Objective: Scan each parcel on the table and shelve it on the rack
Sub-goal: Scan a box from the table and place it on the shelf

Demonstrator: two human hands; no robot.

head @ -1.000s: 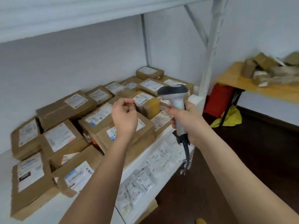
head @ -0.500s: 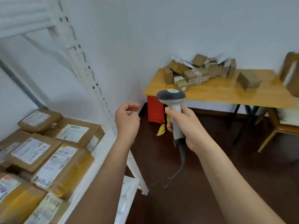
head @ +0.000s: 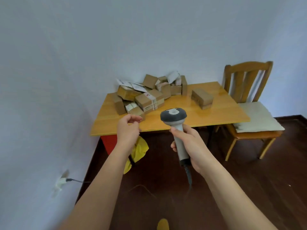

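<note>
A wooden table (head: pixel 224 112) stands ahead against the wall, with a pile of brown cardboard parcels (head: pixel 149 101) at its back left. One parcel (head: pixel 201 98) lies apart, further right on the tabletop. My right hand (head: pixel 187 143) grips the handle of a grey and white barcode scanner (head: pixel 173 117), held upright in front of the table's near edge, its cable hanging down. My left hand (head: pixel 128 130) is raised beside it with loosely curled fingers and holds nothing. The rack is out of view.
A wooden chair (head: pixel 249 103) with a white cushion stands right of the table. Under the table's left end are a red box (head: pixel 108 143) and a yellow bag (head: pixel 140 151). A plug and cord (head: pixel 66 180) leave the left wall. The floor is dark wood.
My view has swung right, from the rack shelf full of parcels to the table. Both hands kept their places in view, the scanner still in my right one.
</note>
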